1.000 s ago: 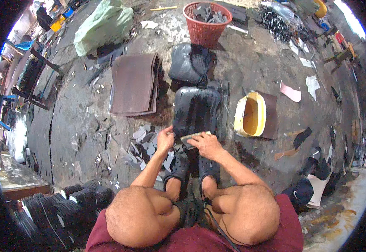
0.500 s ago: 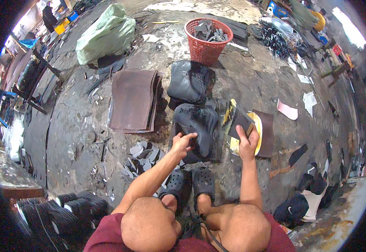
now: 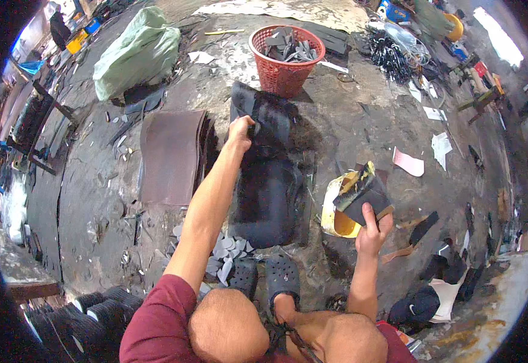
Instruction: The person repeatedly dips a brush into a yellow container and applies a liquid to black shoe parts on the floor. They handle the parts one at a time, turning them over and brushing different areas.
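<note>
My left hand (image 3: 241, 132) reaches forward, its fingers closed on the left edge of a black sheet (image 3: 271, 118) on the far side. Closer to me lies another black sheet (image 3: 265, 202), dark and slightly shiny, on the floor in front of my feet. Off to the right, my right hand (image 3: 373, 228) grips a dark, flat spreader (image 3: 364, 196) with a light brown edge and yellow smears at its far end. The spreader is over a round container (image 3: 332, 209) smeared yellow and partly covers its opening.
A stack of brown sheets (image 3: 170, 157) lies to the left, with grey scraps (image 3: 224, 257) near my feet. Beyond the black sheets stands a red basket (image 3: 285, 75) of grey offcuts. A pale green sack (image 3: 137, 54) is at the far left; black soles (image 3: 97, 320) are piled nearer.
My left hand has moved forward from the near black sheet to the far one and taken its edge. The spreader has come over the yellow container. The sole-shaped patch no longer shows.
</note>
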The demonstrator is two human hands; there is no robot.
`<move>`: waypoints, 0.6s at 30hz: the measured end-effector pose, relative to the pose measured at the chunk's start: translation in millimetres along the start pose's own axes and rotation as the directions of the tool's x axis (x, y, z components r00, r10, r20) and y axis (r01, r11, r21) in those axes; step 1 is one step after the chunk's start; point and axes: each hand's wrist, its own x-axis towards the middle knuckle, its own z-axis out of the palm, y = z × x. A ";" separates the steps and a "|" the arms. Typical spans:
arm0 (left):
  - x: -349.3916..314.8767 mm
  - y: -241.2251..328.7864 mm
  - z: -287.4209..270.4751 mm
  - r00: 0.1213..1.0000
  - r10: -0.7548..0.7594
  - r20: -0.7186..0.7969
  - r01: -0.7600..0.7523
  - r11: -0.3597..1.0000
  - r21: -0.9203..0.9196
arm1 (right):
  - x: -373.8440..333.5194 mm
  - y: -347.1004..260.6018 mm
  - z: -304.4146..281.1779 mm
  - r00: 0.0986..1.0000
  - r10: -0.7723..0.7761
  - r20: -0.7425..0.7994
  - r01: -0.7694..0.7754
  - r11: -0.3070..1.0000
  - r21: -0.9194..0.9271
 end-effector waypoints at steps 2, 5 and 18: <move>33.3 4.4 -15.1 0.993 -0.111 0.049 0.113 0.993 -0.027 | 3.7 1.3 -15.4 1.000 -0.012 0.027 0.014 0.998 -0.066; 40.4 -7.6 -12.9 0.985 -0.170 0.033 0.168 0.985 0.039 | 10.0 4.3 -36.0 0.998 -0.034 0.045 0.040 0.989 -0.143; -159.8 -111.4 -41.7 0.713 0.691 0.119 -0.597 0.510 0.619 | 21.2 -8.4 -41.2 0.988 -0.152 -0.012 0.133 0.896 -0.425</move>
